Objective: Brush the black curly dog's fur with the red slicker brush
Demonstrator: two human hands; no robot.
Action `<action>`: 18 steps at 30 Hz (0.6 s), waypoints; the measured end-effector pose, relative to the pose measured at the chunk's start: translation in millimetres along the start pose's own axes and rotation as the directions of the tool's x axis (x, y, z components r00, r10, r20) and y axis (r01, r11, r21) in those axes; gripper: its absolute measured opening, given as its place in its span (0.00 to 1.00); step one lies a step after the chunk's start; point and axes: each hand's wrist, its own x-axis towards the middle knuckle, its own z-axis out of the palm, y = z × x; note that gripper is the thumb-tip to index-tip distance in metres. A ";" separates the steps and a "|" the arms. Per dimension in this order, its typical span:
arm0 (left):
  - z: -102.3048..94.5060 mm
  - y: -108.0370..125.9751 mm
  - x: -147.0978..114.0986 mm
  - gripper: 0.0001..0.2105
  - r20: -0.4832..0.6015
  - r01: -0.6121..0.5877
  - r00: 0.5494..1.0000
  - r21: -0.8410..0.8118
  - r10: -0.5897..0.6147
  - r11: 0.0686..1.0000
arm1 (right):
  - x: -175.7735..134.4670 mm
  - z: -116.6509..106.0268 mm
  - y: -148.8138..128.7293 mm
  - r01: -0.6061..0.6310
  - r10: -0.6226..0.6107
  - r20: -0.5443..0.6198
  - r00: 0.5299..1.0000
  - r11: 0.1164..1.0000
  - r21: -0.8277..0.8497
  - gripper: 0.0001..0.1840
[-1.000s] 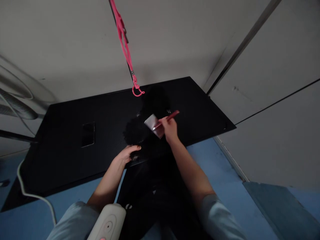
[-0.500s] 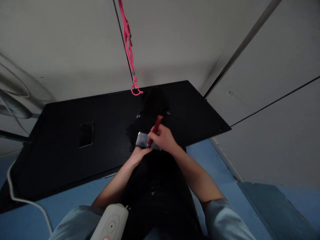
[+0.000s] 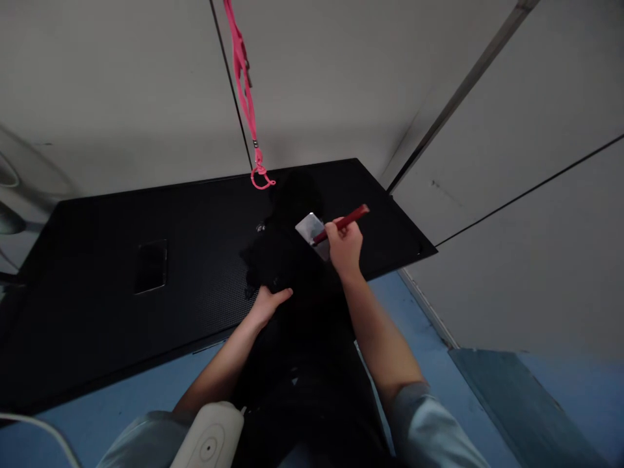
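My right hand point(image 3: 345, 247) is closed around the red handle of a slicker brush point(image 3: 312, 229). The brush's pale rectangular head tilts over the right side of a black, curly-furred dog point(image 3: 292, 201), whose outline blends into the black table. My left hand point(image 3: 268, 302) lies at the dog's near left side, thumb stretched across the dark fur and the other fingers hidden in it, gripping the body. Just behind the dog dangles a pink cord loop point(image 3: 262, 179).
The black ridged grooming table point(image 3: 97, 260) stands against a pale wall point(image 3: 146, 97). A dark phone-like slab point(image 3: 151, 266) lies on its left part. A white device point(image 3: 209, 435) hangs near my left forearm. Blue floor point(image 3: 414, 305) shows below the table.
My right hand has moved the slicker brush up and to the right, away from my left hand, and its handle has swung rightward. My left hand stays nearly in place.
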 end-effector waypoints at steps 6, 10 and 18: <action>-0.8 0.4 -1.1 0.26 0.054 0.053 0.997 -0.011 -0.052 0.999 | 4.9 8.4 8.2 0.002 0.026 0.381 0.924 0.997 -0.072 0.12; -3.3 -1.2 0.0 0.23 0.002 0.120 0.993 0.003 -0.120 0.993 | 15.7 11.8 14.0 0.018 -0.012 0.127 0.992 0.999 -0.050 0.14; -2.3 -5.6 11.0 0.18 -0.102 0.231 0.966 -0.062 -0.236 0.971 | 37.2 8.5 30.9 -0.031 0.043 0.093 0.995 0.991 -0.128 0.13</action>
